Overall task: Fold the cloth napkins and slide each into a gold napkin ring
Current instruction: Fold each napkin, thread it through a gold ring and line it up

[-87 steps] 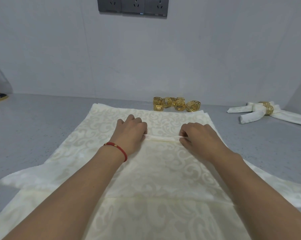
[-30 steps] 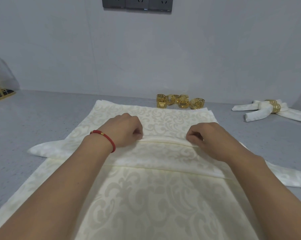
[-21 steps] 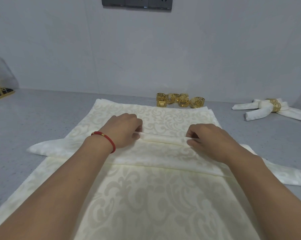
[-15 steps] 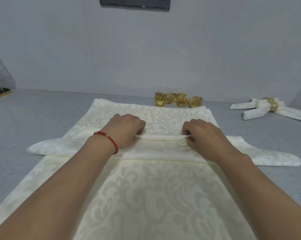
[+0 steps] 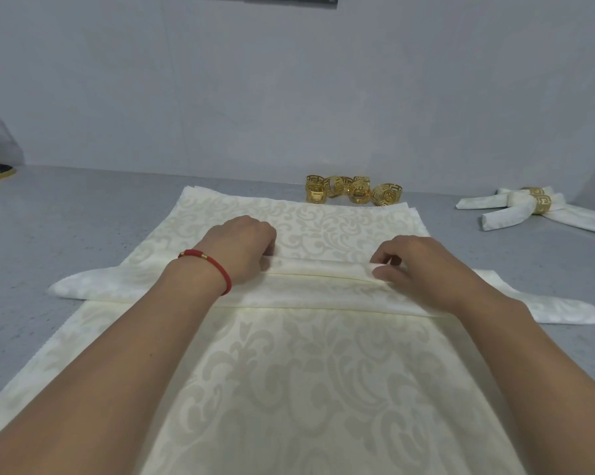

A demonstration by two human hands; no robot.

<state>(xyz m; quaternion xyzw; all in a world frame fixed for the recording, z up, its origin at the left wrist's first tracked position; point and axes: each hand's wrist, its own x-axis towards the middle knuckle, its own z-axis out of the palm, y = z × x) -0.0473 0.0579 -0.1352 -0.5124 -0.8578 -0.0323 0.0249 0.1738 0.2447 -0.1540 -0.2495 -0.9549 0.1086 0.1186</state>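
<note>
Hands work one napkin (image 5: 309, 289) into a narrow band across the stack of napkins (image 5: 289, 389), probably so it will fit a ring. The left hand (image 5: 241, 248) and right hand (image 5: 422, 265) each pinch the rolled far edge, fingers curled, apparently to keep it even. Gold rings (image 5: 352, 190) wait just beyond the stack's far edge; a finished napkin (image 5: 535, 209) lies far right.

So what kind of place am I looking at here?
Probably a table-setting prep counter in a restaurant or hotel: a grey counter with stacked damask napkins, loose gold napkin rings, and one finished napkin already ringed.
</note>
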